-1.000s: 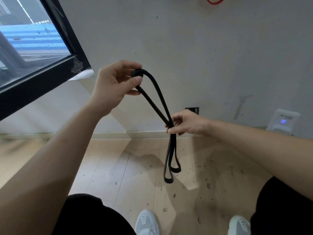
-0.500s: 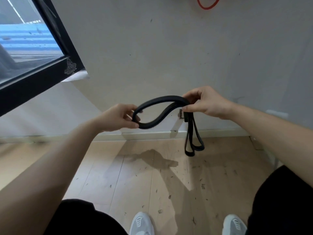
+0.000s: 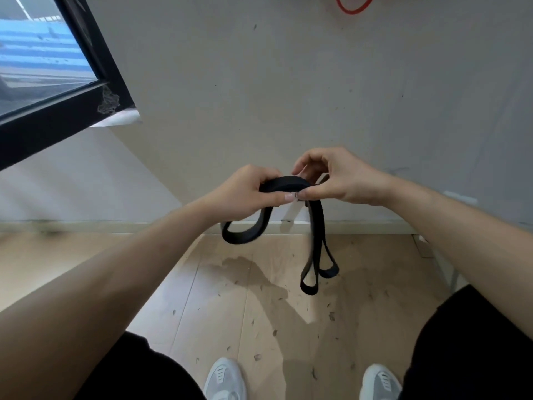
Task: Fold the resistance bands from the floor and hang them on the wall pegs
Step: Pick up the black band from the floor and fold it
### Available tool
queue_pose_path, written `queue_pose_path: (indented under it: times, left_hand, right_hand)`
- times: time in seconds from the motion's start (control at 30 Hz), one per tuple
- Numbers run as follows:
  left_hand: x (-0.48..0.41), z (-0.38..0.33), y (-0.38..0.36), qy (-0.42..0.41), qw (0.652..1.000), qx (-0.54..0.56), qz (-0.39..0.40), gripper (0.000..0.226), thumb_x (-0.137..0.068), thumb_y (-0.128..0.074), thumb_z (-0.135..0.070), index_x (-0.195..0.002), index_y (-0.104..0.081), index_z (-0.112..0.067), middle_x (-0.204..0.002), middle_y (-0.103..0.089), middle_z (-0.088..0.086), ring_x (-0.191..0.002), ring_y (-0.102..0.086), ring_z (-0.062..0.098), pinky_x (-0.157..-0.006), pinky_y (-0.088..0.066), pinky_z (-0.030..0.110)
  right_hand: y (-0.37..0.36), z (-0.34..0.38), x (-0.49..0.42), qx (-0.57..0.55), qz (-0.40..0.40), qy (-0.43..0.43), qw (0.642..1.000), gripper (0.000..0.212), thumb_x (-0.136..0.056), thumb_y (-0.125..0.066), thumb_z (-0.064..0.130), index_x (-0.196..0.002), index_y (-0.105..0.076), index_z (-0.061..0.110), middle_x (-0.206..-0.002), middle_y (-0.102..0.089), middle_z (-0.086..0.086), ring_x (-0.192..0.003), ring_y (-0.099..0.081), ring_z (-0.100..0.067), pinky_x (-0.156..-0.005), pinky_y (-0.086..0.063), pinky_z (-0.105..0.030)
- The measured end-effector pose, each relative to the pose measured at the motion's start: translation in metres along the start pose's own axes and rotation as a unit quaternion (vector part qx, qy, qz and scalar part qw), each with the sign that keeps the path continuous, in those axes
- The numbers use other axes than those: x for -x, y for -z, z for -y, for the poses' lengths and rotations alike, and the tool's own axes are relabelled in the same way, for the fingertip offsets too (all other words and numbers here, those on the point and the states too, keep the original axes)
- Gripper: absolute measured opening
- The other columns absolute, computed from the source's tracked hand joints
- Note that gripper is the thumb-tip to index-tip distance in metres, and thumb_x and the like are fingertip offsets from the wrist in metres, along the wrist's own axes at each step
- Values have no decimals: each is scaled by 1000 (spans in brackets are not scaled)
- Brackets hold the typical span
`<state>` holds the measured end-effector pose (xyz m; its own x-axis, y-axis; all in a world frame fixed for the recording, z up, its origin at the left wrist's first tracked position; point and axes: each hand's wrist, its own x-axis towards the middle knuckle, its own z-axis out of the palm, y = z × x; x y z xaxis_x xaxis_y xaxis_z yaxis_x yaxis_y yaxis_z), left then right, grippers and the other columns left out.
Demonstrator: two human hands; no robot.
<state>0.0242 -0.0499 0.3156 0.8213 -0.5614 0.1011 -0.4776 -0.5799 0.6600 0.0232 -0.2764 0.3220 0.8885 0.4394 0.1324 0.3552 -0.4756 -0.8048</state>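
Both hands meet in the middle of the view, in front of the wall [image 3: 288,82]. The left hand [image 3: 248,192] is closed around the black band [image 3: 315,226], with its thumb pressed on top of the strap. The right hand [image 3: 337,180] pinches the same band just beside it, thumb and first finger tight on the strap while the other fingers curl above it. The two thumbs almost touch. A short bit of the band arches up between the hands. One loop droops down under the left hand and curves back up. Two longer loops hang straight down under the right hand, side by side, and they stay up in the air above the floor [image 3: 230,298]. The floor is pale wood with lots of small dark bits on it. A red band [image 3: 356,8] shows at the very top edge, up on the wall; what holds it is out of view. A window [image 3: 43,67] with a black frame sits at the left. Two white shoes [image 3: 225,379] and black shorts [image 3: 476,342] show at the bottom.
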Motion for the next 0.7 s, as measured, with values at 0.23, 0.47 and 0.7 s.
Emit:
queue_pose_path:
  times: [0.23, 0.47, 0.7]
  left_hand:
    - [4, -16, 10, -19, 992, 114, -48, 10, -95, -69, -20, -96, -72, -10, -76, -58, -1, -72, -56, 10, -71, -50, 25]
    - [10, -4, 33, 19, 964, 207, -168, 13, -95, -68, -26, -92, -73, -14, -71, -52, -6, -69, -53, 8, -76, -52, 31]
    - [21, 20, 33, 88, 957, 263, -81, 12, -91, -69, -19, -99, -70, -11, -82, -72, 7, -83, -72, 20, -84, -54, 29]
  right_hand:
    - [-19, -20, 2, 19, 108, -54, 992, 25, -81, -83, 16, -102, -71, 13, -94, -74, -5, -89, -70, -14, -79, -55, -22]
    - [-18, -12, -9, -114, 8, -45, 992, 13, -84, -79, 15, -94, -73, 8, -81, -69, -10, -75, -63, -21, -72, -49, -41]
    - [4, 8, -1, -204, -99, 16, 974, 32, -73, -76, 29, -100, -71, 13, -86, -76, -8, -85, -73, -21, -69, -54, -30]
